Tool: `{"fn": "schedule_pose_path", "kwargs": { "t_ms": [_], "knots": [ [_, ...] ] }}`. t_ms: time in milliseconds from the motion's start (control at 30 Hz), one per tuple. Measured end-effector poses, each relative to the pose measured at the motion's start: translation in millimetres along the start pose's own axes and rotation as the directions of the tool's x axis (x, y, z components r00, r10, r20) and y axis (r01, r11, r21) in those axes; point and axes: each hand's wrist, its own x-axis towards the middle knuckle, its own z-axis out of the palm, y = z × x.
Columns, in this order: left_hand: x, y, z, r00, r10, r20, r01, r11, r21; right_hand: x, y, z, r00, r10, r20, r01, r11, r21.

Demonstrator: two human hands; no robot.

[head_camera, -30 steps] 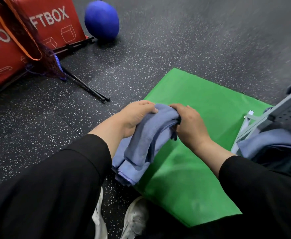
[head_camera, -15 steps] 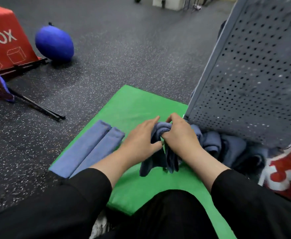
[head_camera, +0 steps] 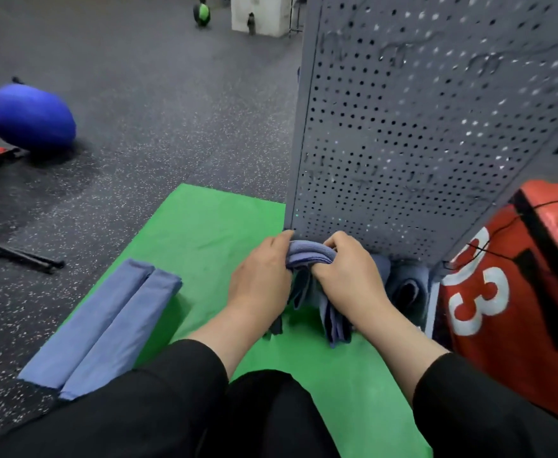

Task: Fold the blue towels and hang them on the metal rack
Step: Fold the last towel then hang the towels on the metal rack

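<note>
Hanging step, head view. The left hand and right hand each curl their fingers around the fold of a soft blue folded towel, held at the lower edge of the grey perforated metal rack, whose panel rises toward 1 o'clock. The towel's two tails hang below the hands onto the green floor mat. To hang it well, in my judgement, the fold should be kept tight and level and both tails of like length, so the cloth does not slip to one side. The bar that bears it is hidden behind the hands. More blue towels already hang just beside it at 3 o'clock, crowding the spot. A flat blue folded towel pair waits on the mat at 8 o'clock. A red padded box stands close at 4 o'clock; a blue ball lies well apart at 10 o'clock.
</note>
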Motion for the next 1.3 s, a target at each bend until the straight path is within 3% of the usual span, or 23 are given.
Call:
{"fn": "schedule_pose_path", "kwargs": {
  "t_ms": [133,333,567,800,1033,1167,1300],
  "knots": [
    [8.3,10.4,3.1,0.995,0.1,-0.023,-0.102,0.98,-0.172,4.8,14.1,-18.2,0.998,0.007,-0.063,-0.002,0.998,0.069],
    [28.1,15.3,-6.1,0.991,0.059,-0.124,-0.099,0.932,-0.349,11.7,20.8,-25.8,0.989,-0.108,-0.099,0.125,0.972,0.197],
    [63.6,15.7,-32.8,0.972,0.029,-0.235,-0.127,0.901,-0.415,34.6,2.6,-23.5,0.948,-0.116,-0.297,0.216,0.919,0.329],
    [97.3,38.1,-57.6,0.955,0.048,-0.294,-0.194,0.85,-0.49,60.7,-26.1,-35.9,0.908,-0.023,-0.419,0.233,0.858,0.457],
    [96.2,30.5,-55.7,0.958,0.084,-0.274,-0.211,0.854,-0.475,60.4,-23.7,-50.1,0.918,-0.064,-0.392,0.234,0.885,0.402],
    [112.7,32.3,-51.4,0.968,0.004,-0.251,-0.136,0.85,-0.509,83.0,-23.8,-36.7,0.918,-0.076,-0.389,0.226,0.906,0.359],
    [128.0,19.6,-36.4,0.99,-0.034,-0.139,-0.028,0.907,-0.42,97.0,-14.0,-10.8,0.952,-0.044,-0.302,0.141,0.941,0.308]
  ]
}}
